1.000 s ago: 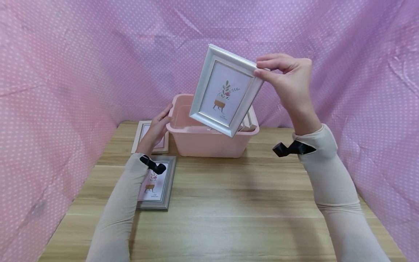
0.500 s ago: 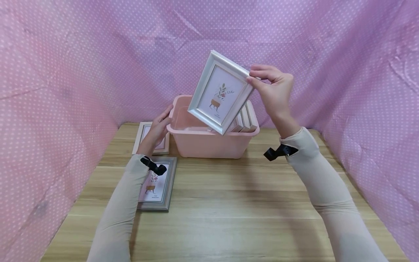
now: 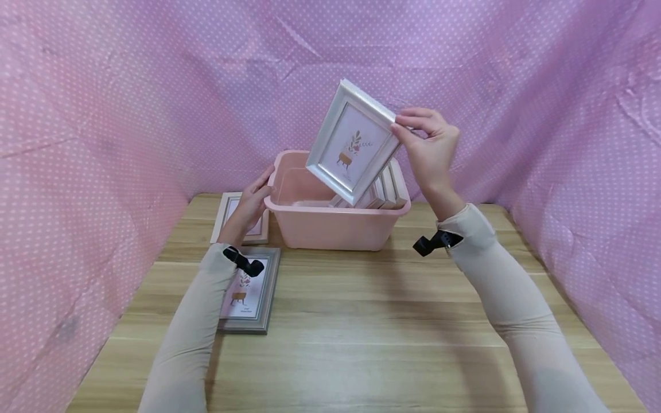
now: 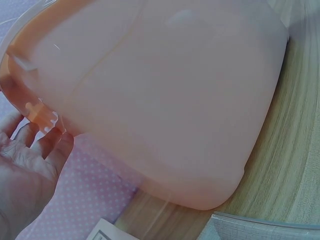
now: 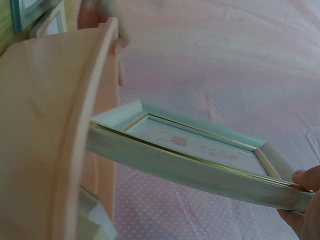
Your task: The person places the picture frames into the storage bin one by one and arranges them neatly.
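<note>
My right hand point(image 3: 430, 143) pinches a white picture frame point(image 3: 356, 143) by its upper right corner, thumb on the front. The picture frame hangs tilted over the pink plastic bin point(image 3: 335, 229), its lowest corner overlapping the bin's opening in the head view. In the right wrist view, the picture frame's inner gold line and the fingertips point(image 5: 306, 180) on its corner show. My left hand point(image 3: 251, 202) grips the bin's left end; the left wrist view has its fingers point(image 4: 60, 147) curled at the rim by the handle slot. Several pale picture frames point(image 3: 387, 189) stand leaning inside the bin's right side.
A grey picture frame point(image 3: 258, 321) lies face up on the wooden table point(image 3: 361, 332), partly under my left forearm. Beyond it lies a cream picture frame point(image 3: 263, 235), partly covered by my left hand. Pink dotted cloth point(image 3: 232, 86) hangs behind and at both sides.
My right hand has moved down and left, lowering the white picture frame toward the bin, then the picture frame shifted slightly right. My left hand stays on the bin's rim.
</note>
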`<action>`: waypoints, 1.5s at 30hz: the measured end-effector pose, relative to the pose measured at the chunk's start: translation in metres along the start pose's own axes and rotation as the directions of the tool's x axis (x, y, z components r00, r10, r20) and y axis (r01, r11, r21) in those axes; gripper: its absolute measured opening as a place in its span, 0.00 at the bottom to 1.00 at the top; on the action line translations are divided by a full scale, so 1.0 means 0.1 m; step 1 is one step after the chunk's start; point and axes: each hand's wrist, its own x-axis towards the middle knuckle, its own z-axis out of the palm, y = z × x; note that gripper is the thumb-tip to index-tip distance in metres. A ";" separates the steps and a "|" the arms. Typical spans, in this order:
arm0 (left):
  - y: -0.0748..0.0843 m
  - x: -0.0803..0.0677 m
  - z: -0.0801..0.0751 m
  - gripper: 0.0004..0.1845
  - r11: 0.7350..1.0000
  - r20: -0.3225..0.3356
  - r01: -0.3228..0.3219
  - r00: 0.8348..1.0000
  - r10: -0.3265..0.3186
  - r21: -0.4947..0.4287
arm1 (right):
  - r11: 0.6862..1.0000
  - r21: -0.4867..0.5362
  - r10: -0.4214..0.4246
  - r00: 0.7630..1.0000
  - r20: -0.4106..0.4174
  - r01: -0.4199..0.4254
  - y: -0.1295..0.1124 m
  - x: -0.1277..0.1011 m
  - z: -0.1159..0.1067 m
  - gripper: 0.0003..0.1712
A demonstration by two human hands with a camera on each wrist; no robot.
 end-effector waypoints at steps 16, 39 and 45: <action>0.00 0.03 0.00 0.33 1.000 -0.013 -0.004 1.000 0.005 0.016 | 0.956 -0.286 0.033 0.949 0.314 0.061 0.21 -0.05 -0.18 0.11; -0.02 0.01 0.01 0.33 1.000 -0.009 -0.019 1.000 0.019 0.024 | 0.888 -0.427 0.356 0.842 0.404 -0.171 0.77 -0.21 -0.10 0.16; -0.02 0.01 0.01 0.33 1.000 -0.016 -0.013 1.000 0.014 0.026 | 0.879 -0.449 0.377 0.813 0.444 -0.162 0.90 -0.21 -0.13 0.18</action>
